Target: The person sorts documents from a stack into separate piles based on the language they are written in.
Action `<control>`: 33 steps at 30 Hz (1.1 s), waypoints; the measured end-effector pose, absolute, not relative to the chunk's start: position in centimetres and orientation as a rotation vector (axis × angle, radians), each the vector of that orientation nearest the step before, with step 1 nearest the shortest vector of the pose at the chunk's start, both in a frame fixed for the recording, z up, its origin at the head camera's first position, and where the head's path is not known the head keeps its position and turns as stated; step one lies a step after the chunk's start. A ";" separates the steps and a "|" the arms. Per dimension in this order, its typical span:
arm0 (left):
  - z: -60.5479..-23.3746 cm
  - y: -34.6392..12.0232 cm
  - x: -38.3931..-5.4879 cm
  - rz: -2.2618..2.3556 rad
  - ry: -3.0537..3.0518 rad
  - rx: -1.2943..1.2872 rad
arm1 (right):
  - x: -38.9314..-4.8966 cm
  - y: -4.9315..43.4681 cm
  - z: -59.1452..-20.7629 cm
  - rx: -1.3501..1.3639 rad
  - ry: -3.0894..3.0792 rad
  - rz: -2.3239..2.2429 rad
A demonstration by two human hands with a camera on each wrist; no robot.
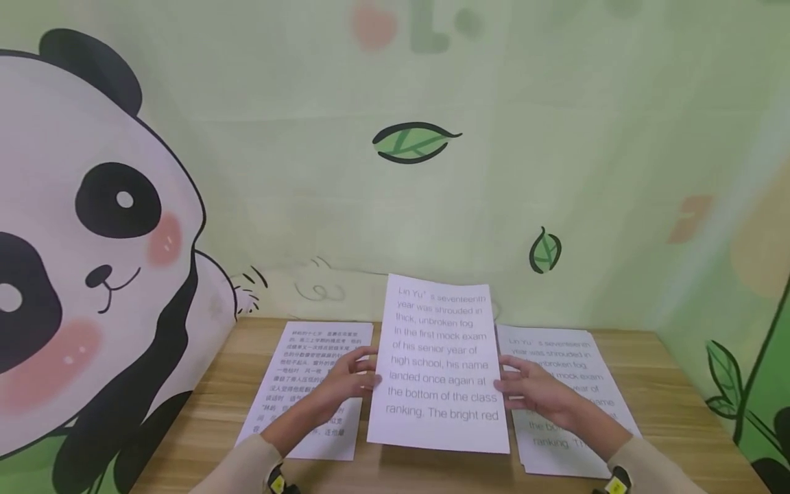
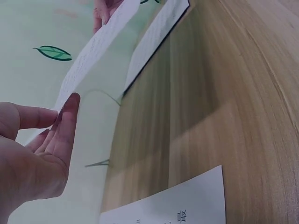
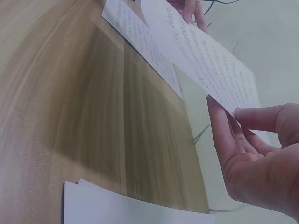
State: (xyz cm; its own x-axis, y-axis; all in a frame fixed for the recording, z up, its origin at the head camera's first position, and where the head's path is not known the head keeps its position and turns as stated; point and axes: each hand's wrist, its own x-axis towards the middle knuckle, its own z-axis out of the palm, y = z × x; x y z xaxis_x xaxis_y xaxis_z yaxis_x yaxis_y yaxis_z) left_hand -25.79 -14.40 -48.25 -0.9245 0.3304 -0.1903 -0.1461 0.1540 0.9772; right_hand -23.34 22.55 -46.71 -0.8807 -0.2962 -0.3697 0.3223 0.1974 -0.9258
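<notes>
A printed sheet of paper (image 1: 439, 363) with large English text is held up, raised off the wooden table, between both hands. My left hand (image 1: 348, 381) pinches its left edge, thumb in front and fingers behind, as the left wrist view shows at the sheet's border (image 2: 93, 51). On the opposite edge my right hand (image 1: 535, 390) pinches the paper the same way; in the right wrist view the thumb lies on the printed face (image 3: 215, 70). Beneath the left forearm lies a sheet with Chinese text (image 1: 327, 343). Under the right hand rests a stack of English-text sheets (image 1: 555, 453), partly covered by the arm.
The wood-grain table (image 1: 444, 473) ends at a pale green backdrop (image 1: 278, 171) printed with leaves and a large panda (image 1: 123, 274) on the left. The held sheet casts a shadow on the tabletop.
</notes>
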 end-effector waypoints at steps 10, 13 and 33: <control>-47.7 -14.4 -25.6 1.817 2.079 0.188 | -23.7 22.6 -46.6 0.057 2.019 -1.738; -47.8 -14.3 -25.6 1.820 2.080 0.203 | -23.6 22.7 -46.7 0.066 2.015 -1.742; -48.6 -10.6 -25.5 1.813 2.065 0.260 | -22.8 26.6 -47.3 0.061 2.050 -1.720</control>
